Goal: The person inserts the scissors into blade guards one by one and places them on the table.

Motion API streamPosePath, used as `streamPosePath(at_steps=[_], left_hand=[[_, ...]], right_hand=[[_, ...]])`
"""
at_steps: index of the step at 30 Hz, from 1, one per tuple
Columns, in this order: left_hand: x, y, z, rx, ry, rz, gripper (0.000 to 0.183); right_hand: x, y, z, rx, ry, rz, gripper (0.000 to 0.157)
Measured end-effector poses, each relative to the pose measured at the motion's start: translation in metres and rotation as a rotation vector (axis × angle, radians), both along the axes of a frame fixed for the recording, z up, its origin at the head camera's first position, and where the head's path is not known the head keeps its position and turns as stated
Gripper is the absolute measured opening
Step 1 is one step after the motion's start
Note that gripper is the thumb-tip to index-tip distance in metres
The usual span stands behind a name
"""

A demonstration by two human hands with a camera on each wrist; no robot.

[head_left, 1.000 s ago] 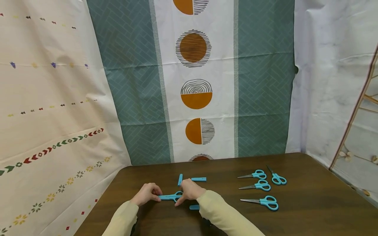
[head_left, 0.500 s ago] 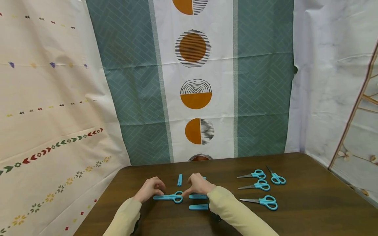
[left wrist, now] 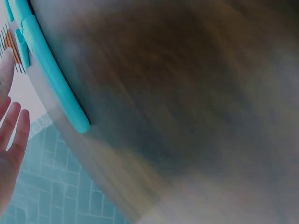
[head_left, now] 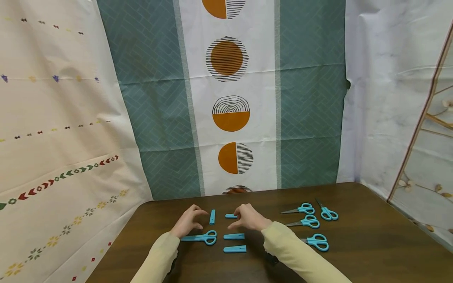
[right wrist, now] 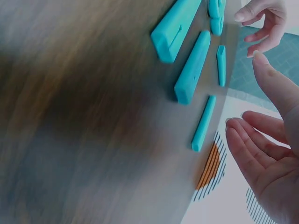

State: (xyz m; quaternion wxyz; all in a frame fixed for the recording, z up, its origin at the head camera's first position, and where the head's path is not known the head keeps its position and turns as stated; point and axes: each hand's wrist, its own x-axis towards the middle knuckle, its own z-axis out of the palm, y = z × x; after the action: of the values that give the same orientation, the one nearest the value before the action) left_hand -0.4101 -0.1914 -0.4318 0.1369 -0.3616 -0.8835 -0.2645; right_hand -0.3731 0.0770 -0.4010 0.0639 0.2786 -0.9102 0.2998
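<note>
My left hand (head_left: 188,222) hovers with loosely bent, spread fingers just behind a pair of light-blue scissors (head_left: 200,238) whose blade sits in a matching blade cover. In the left wrist view, that cover (left wrist: 56,74) runs along the table beside the fingers. My right hand (head_left: 250,218) holds nothing; its fingers overlap the rear blade cover (head_left: 230,215) in the head view. Two more blade covers, one (head_left: 234,236) behind the other (head_left: 234,249), lie left of the right wrist. Another cover (head_left: 212,217) points away from me between the hands. In the right wrist view the right fingers (right wrist: 250,149) are relaxed.
Several bare-bladed blue scissors lie on the right: a rear pair (head_left: 306,208), a middle pair (head_left: 310,222), a front pair (head_left: 318,241) partly behind the right sleeve, and an angled pair (head_left: 329,214). Patterned curtains (head_left: 170,118) hang behind the brown table (head_left: 371,236).
Both hands have let go of the covered scissors, which stay on the table. The left hand has lifted back from the cover; the right has moved right, uncovering the handles and two blade covers.
</note>
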Motion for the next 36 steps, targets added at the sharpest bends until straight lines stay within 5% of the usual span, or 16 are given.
streamPosePath(at_steps=[10,27,36], left_hand=[[-0.012,0.012,-0.002,-0.043,0.008,0.016,0.043],[-0.022,0.024,-0.008,-0.158,0.04,0.036,0.042],[-0.025,0.028,-0.008,-0.129,-0.004,0.022,0.033]], right_hand=[[0.003,0.035,0.003,-0.026,0.01,-0.011,0.041],[0.009,0.109,0.007,-0.098,0.038,-0.155,0.048],[0.013,0.139,0.011,-0.111,0.034,-0.209,0.047]])
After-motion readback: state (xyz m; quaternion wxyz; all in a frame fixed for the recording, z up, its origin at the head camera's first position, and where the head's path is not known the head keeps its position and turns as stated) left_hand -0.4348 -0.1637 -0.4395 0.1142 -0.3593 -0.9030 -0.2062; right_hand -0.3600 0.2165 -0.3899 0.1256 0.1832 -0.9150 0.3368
